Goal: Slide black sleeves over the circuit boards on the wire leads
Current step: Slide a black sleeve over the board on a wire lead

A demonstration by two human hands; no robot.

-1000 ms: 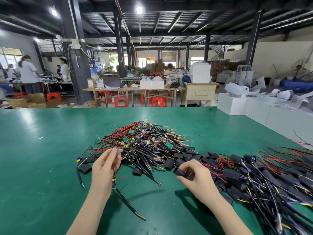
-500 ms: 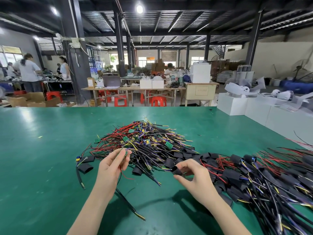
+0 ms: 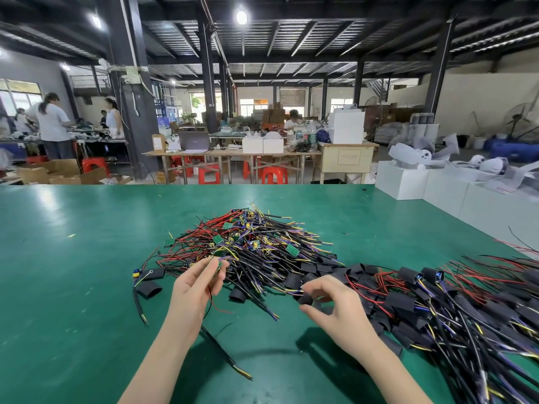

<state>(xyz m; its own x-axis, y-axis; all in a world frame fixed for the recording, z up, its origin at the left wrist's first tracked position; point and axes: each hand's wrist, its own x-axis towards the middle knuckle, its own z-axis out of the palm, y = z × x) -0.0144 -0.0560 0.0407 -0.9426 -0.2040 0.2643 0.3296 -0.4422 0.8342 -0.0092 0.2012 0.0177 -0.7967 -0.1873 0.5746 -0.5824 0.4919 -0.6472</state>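
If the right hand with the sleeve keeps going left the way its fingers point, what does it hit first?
Probably the left hand, which pinches a small circuit board. The right hand holds a black sleeve, and only bare green table and loose wires show between; depth is unclear.

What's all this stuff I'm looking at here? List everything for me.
table: one, green, fills the foreground
unsleeved wire leads: a heap, red, black, purple and yellow with small green boards, table centre
loose sleeves: several, black, around the heap's near edge
sleeved leads: a large pile, black sleeves, right side
white boxes: several, far right edge of the table
red stools: several, under the far tables
people: a few, background, at other benches
left hand: pinches a circuit board with its wires
right hand: pinches a black sleeve
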